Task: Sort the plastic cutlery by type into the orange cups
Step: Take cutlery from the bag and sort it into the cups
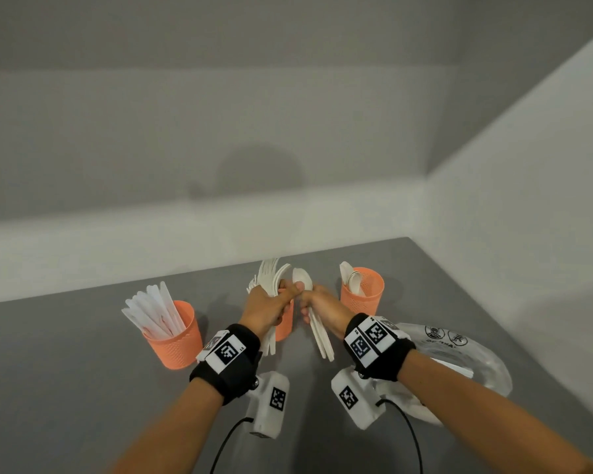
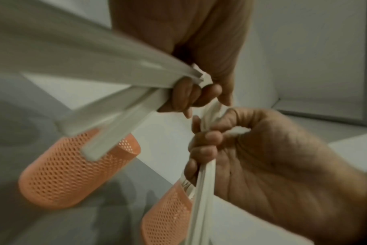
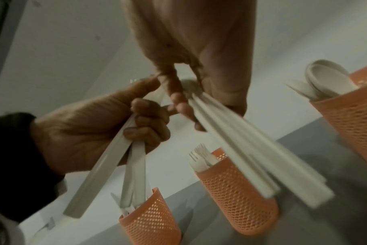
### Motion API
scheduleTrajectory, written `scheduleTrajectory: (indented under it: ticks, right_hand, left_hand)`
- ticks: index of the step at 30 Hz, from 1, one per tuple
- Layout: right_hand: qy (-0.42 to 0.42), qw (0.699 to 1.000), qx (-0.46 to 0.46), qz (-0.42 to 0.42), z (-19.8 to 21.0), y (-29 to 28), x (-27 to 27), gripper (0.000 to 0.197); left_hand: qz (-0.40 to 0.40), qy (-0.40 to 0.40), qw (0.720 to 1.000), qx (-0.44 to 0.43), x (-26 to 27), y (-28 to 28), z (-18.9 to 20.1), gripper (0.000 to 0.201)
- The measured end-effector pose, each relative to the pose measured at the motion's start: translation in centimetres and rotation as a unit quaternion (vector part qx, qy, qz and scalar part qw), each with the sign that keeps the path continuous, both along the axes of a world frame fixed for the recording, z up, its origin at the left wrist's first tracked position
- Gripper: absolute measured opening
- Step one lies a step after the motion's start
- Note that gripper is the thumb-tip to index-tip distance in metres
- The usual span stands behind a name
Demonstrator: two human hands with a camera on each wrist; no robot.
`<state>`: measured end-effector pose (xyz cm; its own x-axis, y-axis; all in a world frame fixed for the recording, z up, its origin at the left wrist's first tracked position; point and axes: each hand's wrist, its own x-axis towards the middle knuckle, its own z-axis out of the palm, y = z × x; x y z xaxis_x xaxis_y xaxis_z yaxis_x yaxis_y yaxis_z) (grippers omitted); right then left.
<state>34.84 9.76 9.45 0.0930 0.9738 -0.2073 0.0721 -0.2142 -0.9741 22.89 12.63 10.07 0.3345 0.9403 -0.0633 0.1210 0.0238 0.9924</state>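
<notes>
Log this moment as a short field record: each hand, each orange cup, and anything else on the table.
left hand: grips a mixed bunch of white cutlery, heads up
right hand: grips a bundle of spoons, handles pointing down toward the person
left cup: knives, handles up
middle cup: forks, mostly hidden behind the hands in the head view
right cup: spoons
table: grey
clear plastic bag: lies to the right, behind the right wrist
</notes>
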Motion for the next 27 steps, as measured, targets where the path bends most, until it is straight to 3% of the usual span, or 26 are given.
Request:
scheduleTrajectory:
  ticks: [4, 10, 12, 14, 20, 27]
  right_hand:
    - [0.038, 0.985, 0.043, -0.164, 0.3, 0.7, 3.1, 0.02]
    - [0.134, 0.905, 0.103, -0.39, 2.6, 1.5, 9.2, 0.036]
    - [0.127, 0.896, 0.114, -0.41, 3.0, 2.3, 10.9, 0.036]
    - [0.118, 0.891, 0.119, -0.422, 2.9, 3.0, 12.0, 0.035]
    - [0.095, 0.893, 0.149, -0.414, 2.8, 4.3, 13.2, 0.036]
    - [0.069, 0.912, 0.137, -0.381, 1.0, 6.0, 13.7, 0.035]
  left_hand:
    - [0.076, -0.064, 0.994, -0.052, -0.9, 1.1, -0.3, 0.028]
    - [0.22, -0.145, 0.964, -0.044, -3.8, 3.7, -0.4, 0.035]
    - [0.254, -0.216, 0.941, -0.063, -4.2, 4.6, 0.0, 0.033]
    - [0.265, -0.237, 0.934, -0.041, -4.1, 5.2, 0.6, 0.039]
    - [0.252, -0.201, 0.946, 0.035, -2.1, 7.1, 1.6, 0.049]
    - [0.235, -0.141, 0.96, 0.056, 2.0, 8.4, 0.4, 0.048]
